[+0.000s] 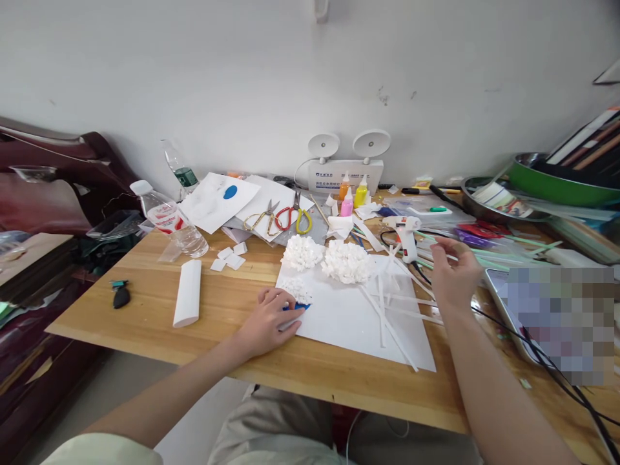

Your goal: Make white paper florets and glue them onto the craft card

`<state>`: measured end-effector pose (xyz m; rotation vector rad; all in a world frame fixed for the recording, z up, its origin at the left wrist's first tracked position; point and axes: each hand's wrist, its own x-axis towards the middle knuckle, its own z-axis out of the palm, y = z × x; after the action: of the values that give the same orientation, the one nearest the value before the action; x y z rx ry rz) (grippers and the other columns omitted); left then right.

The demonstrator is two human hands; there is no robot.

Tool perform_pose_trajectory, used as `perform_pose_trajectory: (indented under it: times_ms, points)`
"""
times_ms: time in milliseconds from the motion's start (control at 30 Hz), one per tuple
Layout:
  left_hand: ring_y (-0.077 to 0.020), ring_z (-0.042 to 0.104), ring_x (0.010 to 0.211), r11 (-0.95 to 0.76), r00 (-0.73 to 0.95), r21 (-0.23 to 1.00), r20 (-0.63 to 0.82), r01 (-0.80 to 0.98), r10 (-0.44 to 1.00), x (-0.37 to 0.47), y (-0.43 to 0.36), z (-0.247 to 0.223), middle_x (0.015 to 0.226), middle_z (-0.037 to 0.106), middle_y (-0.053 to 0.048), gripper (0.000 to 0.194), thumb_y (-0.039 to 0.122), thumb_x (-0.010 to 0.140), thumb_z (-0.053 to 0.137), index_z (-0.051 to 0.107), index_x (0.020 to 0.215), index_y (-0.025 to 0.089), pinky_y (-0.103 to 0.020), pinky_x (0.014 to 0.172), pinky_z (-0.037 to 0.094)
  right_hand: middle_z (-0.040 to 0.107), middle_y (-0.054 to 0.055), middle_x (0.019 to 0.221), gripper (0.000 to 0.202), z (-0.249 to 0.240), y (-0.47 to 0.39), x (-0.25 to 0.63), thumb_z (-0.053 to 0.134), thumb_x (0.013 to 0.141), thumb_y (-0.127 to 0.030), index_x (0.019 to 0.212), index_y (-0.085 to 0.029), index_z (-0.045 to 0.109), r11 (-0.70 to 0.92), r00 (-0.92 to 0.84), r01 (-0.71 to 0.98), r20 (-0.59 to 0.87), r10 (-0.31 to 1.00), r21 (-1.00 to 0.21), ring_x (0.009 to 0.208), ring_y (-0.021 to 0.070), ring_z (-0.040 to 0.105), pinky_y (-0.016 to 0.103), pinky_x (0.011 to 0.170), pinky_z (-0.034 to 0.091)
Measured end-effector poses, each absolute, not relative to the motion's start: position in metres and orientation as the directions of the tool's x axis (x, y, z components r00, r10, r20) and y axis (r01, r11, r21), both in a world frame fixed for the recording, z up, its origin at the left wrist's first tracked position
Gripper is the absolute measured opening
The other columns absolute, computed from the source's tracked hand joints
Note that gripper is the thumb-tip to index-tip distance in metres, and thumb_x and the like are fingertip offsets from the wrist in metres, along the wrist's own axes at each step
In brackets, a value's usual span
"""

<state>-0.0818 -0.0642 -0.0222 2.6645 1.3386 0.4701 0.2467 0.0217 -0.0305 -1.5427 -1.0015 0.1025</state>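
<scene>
My left hand (274,321) rests at the near left edge of a white paper sheet (334,323). Its fingers and thumb close on a small blue piece (303,306); white bits (293,289) lie right beside it. Raised over the sheet's right side, my right hand (454,274) has thumb and fingers drawn together in a pinch; what they hold, if anything, is too small to make out. Two clumps of crumpled white scraps (346,261) lie on the sheet's far part. Narrow white strips (387,316) cross its right side. Near my right hand stands a white glue gun (405,236).
Scissors (261,218), red-and-yellow-handled pliers (294,218) and paint bottles (347,204) lie farther back. Water bottles (169,223), a white block (187,294) and small white squares (230,256) are on the left. Black cables (508,326) and a tray (498,290) sit at right.
</scene>
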Motion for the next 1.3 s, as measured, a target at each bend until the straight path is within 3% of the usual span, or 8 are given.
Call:
perform_pose_trajectory:
  times_ms: [400,467,600,700,767,933,1133,1300]
  points:
    - [-0.0175,0.046,0.094,-0.689,0.670,0.241,0.165,0.684,0.723,-0.087,-0.073,-0.015,0.097,0.058,-0.004,0.021,0.023,0.085,0.042,0.062,0.089,0.026,-0.035,0.085,0.029,0.062,0.005,0.078,0.026,-0.033,0.023,0.247,0.049,0.072,-0.029,0.088,-0.015,0.064,0.106,0.611,0.531,0.467,0.639,-0.841,0.068,0.0145,0.055,0.025,0.063,0.044]
    - [-0.0192,0.045,0.097,-0.668,0.654,0.246,0.145,0.702,0.742,-0.084,-0.070,-0.013,0.103,0.056,-0.005,0.022,0.024,0.083,0.044,0.060,0.098,0.026,-0.036,0.086,0.029,0.062,0.005,0.079,0.026,-0.033,0.023,0.247,0.049,0.072,-0.029,0.088,-0.015,0.064,0.102,0.612,0.528,0.461,0.643,-0.843,0.069,0.0144,0.055,0.025,0.063,0.044]
    - [-0.0261,0.036,0.111,-0.681,0.685,0.231,0.072,0.695,0.725,-0.073,-0.054,-0.007,0.122,0.044,-0.008,0.048,0.027,0.077,0.050,0.041,0.124,0.029,-0.042,0.091,0.028,0.062,0.005,0.080,0.026,-0.034,0.023,0.246,0.049,0.072,-0.029,0.089,-0.015,0.063,0.102,0.613,0.514,0.448,0.651,-0.852,0.069,0.0142,0.055,0.025,0.064,0.044]
    - [-0.0293,0.031,0.117,-0.743,0.760,0.232,0.026,0.628,0.650,-0.066,-0.039,-0.005,0.130,0.037,-0.008,0.053,0.028,0.075,0.053,0.040,0.126,0.032,-0.047,0.094,0.026,0.062,0.005,0.080,0.026,-0.033,0.022,0.246,0.049,0.072,-0.029,0.089,-0.015,0.063,0.095,0.613,0.517,0.445,0.653,-0.851,0.068,0.0140,0.055,0.025,0.063,0.043]
    - [-0.0293,0.029,0.120,-0.781,0.803,0.252,0.020,0.572,0.595,-0.064,-0.032,-0.003,0.132,0.036,-0.006,0.044,0.029,0.076,0.054,0.048,0.118,0.034,-0.047,0.096,0.025,0.062,0.005,0.079,0.026,-0.032,0.021,0.246,0.048,0.073,-0.030,0.090,-0.016,0.063,0.084,0.609,0.528,0.446,0.656,-0.845,0.066,0.0137,0.054,0.025,0.062,0.044]
    - [-0.0250,0.033,0.119,-0.810,0.831,0.277,0.069,0.516,0.553,-0.068,-0.034,-0.003,0.127,0.046,-0.001,0.019,0.026,0.081,0.052,0.064,0.092,0.033,-0.043,0.097,0.025,0.062,0.005,0.077,0.026,-0.032,0.021,0.247,0.048,0.074,-0.029,0.090,-0.016,0.063,0.093,0.596,0.550,0.468,0.652,-0.830,0.065,0.0137,0.054,0.025,0.062,0.043]
    - [-0.0210,0.038,0.121,-0.823,0.849,0.288,0.060,0.489,0.525,-0.079,-0.062,-0.005,0.118,0.057,-0.005,0.030,0.022,0.087,0.039,0.052,0.114,0.026,-0.043,0.100,0.018,0.062,0.005,0.076,0.025,-0.032,0.023,0.247,0.049,0.073,-0.027,0.089,-0.015,0.064,0.116,0.599,0.544,0.482,0.639,-0.831,0.065,0.0132,0.054,0.024,0.063,0.044]
    - [-0.0189,0.046,0.113,-0.837,0.854,0.302,0.113,0.457,0.508,-0.084,-0.081,-0.006,0.104,0.065,-0.003,0.026,0.021,0.086,0.041,0.058,0.105,0.026,-0.040,0.101,0.019,0.063,0.005,0.079,0.027,-0.032,0.022,0.248,0.048,0.074,-0.028,0.091,-0.016,0.064,0.089,0.600,0.559,0.477,0.642,-0.824,0.068,0.0141,0.055,0.025,0.065,0.044]
